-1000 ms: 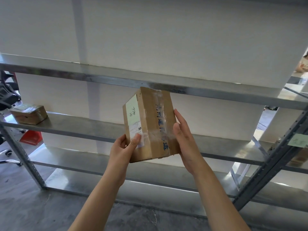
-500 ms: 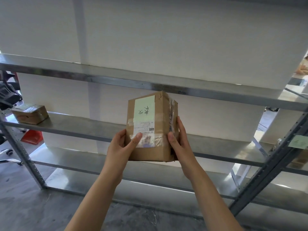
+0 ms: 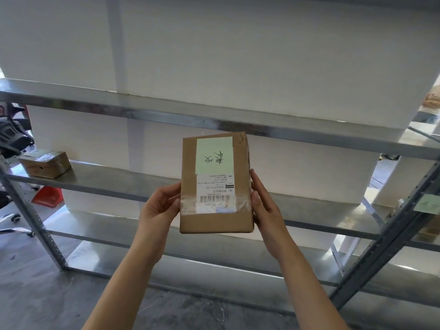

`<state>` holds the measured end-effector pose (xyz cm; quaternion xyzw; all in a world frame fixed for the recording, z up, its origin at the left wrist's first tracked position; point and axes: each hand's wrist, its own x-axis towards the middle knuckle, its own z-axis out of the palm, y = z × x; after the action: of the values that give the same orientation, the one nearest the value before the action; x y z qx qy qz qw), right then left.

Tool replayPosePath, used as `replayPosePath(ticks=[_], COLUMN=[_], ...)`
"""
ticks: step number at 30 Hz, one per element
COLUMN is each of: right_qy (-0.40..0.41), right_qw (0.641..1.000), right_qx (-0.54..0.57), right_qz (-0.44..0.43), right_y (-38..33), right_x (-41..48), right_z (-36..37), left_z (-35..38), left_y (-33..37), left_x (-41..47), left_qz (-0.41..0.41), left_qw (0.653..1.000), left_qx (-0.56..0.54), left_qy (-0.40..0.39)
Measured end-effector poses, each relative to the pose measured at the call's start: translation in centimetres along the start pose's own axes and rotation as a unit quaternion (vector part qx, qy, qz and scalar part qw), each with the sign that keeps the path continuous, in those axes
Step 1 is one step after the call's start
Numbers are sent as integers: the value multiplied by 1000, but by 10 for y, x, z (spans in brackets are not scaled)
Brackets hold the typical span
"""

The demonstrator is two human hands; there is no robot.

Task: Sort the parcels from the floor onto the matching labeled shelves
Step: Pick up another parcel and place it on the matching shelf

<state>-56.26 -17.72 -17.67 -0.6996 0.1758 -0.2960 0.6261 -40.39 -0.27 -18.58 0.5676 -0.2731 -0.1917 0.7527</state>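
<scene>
I hold a brown cardboard parcel (image 3: pixel 215 217) upright in front of the metal shelving, its labelled face turned toward me. A pale green note with handwriting and a white shipping label with a barcode cover its upper part. My left hand (image 3: pixel 159 209) grips its left edge and my right hand (image 3: pixel 265 206) grips its right edge. Behind it runs the middle shelf (image 3: pixel 114 181), where another small taped parcel (image 3: pixel 45 163) lies at the far left. A green label (image 3: pixel 427 204) is stuck on the right upright.
The upper shelf (image 3: pixel 166 115) crosses just above the parcel, and a lower shelf (image 3: pixel 107 236) sits near the grey floor. White wall panels stand behind the rack. An office chair (image 3: pixel 12 139) and a red object (image 3: pixel 47 196) are at the left.
I have turned the parcel so its labelled face now points straight at me instead of to the left. It has also shifted slightly lower in my hands.
</scene>
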Motion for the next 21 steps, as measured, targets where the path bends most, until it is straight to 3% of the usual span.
replayPosePath(ticks=[6,14,18,21], right_qy=[-44,-43,6,132], right_qw=[999,998,1000,986], right_qx=[23,23,1,99], right_qz=[8,31,28,38], right_y=[-6,-13,-17,-16], right_x=[0,9,13,19], right_z=[-14,-27,-24,-13], left_z=[-12,-20,-17,-12], left_y=[6,5,-4,-13], left_x=[6,18,18,18], left_qz=[70,93,96,110], left_qw=[994,966,972,977], left_qx=[57,161,156,151], left_qy=[-65,-178,-146,-104])
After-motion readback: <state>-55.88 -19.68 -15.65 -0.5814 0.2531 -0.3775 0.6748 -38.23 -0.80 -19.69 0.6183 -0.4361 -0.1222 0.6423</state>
